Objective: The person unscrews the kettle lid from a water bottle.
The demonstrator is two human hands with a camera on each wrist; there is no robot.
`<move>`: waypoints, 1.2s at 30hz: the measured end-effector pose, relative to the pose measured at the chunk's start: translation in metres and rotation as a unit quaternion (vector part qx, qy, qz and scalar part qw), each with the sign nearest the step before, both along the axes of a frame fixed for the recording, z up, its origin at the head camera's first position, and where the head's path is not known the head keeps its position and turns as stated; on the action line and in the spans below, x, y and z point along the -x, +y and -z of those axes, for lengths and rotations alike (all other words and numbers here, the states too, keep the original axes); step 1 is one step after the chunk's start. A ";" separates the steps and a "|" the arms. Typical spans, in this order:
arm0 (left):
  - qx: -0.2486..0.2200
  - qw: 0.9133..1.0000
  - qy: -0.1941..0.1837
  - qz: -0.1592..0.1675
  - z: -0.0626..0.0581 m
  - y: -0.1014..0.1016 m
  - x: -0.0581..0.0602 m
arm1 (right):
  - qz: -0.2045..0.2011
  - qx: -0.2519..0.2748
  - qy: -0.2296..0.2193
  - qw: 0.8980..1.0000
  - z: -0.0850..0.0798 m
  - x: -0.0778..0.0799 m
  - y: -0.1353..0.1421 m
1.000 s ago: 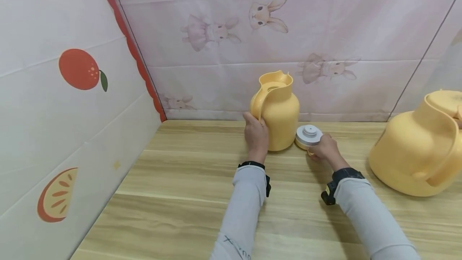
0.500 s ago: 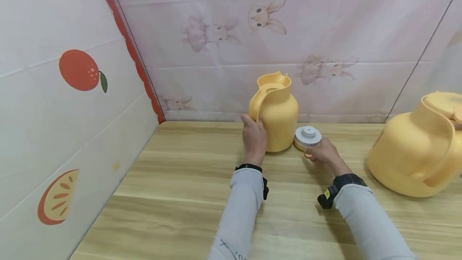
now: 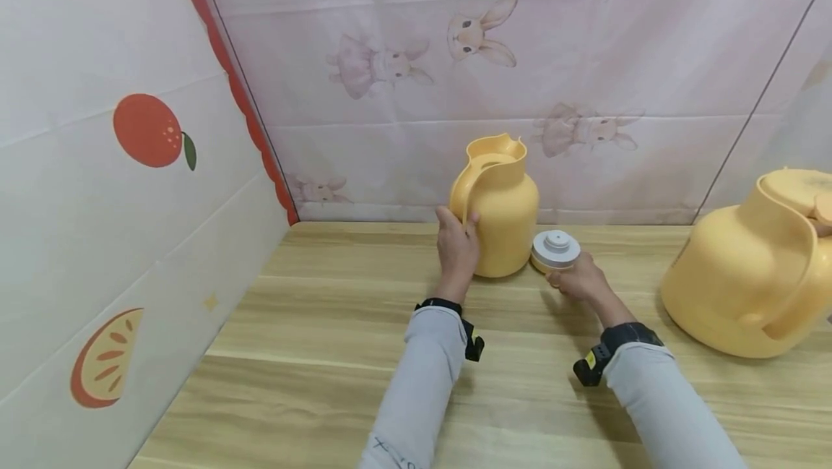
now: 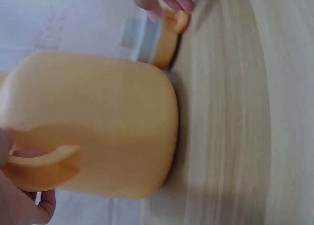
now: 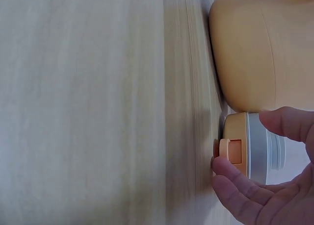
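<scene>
A yellow vacuum jug [image 3: 503, 220] stands upright near the back edge of the table, its top uncovered by a lid. My left hand [image 3: 458, 245] grips the jug's handle [image 4: 46, 168], fingers curled round it. Upside down beside the jug's base lies its round stopper lid [image 3: 555, 251], with a yellow rim, a grey body and a small loop tab [image 5: 224, 150]. My right hand [image 3: 578, 280] holds the lid at its near right side. In the right wrist view the thumb is over the grey part and fingertips [image 5: 225, 168] touch the tab.
A second yellow jug [image 3: 734, 281], with its lid on, stands at the right and is cut off by the frame. Behind the wooden table [image 3: 312, 324] rises a pink rabbit-print wall covering [image 3: 403, 151]. A white fruit-print covering [image 3: 214, 238] borders the left side.
My left forearm and wrist have shifted slightly left and turned, the hand still on the handle. Jug and lid keep their places on the table; the right hand stays at the lid.
</scene>
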State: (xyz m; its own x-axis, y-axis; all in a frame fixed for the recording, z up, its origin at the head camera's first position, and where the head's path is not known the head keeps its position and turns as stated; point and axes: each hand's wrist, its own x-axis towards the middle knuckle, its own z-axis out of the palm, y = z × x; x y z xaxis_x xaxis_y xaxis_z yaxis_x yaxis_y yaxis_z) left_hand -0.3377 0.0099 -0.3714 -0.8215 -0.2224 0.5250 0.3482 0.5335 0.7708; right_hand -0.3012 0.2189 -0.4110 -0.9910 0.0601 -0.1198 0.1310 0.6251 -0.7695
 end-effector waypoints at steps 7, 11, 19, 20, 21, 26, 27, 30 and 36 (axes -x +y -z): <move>0.016 0.996 -0.087 0.024 -0.001 -0.012 -0.009 | -0.032 -0.070 -0.059 0.995 -0.010 -0.009 -0.005; 0.057 0.991 -0.114 0.040 0.000 -0.024 -0.014 | -0.061 -0.131 -0.048 0.988 -0.018 -0.014 -0.010; 0.126 0.980 -0.140 0.066 -0.003 -0.038 -0.020 | -0.089 -0.182 -0.028 0.979 -0.031 -0.023 -0.021; 0.135 0.978 -0.144 0.067 -0.003 -0.038 -0.021 | -0.091 -0.184 -0.025 0.978 -0.032 -0.024 -0.021; 0.142 0.976 -0.148 0.070 -0.003 -0.038 -0.023 | -0.091 -0.186 -0.023 0.978 -0.033 -0.025 -0.022; 0.174 0.968 -0.165 0.076 -0.002 -0.037 -0.032 | -0.100 -0.204 -0.008 0.974 -0.036 -0.031 -0.017; 0.183 0.965 -0.170 0.075 -0.001 -0.037 -0.034 | -0.102 -0.208 -0.005 0.973 -0.037 -0.033 -0.016; 0.221 0.955 -0.185 0.070 0.001 -0.038 -0.039 | -0.108 -0.219 0.004 0.970 -0.040 -0.039 -0.012; 0.274 0.932 -0.218 0.089 0.005 -0.042 -0.046 | -0.112 -0.225 0.037 0.967 -0.043 -0.050 -0.006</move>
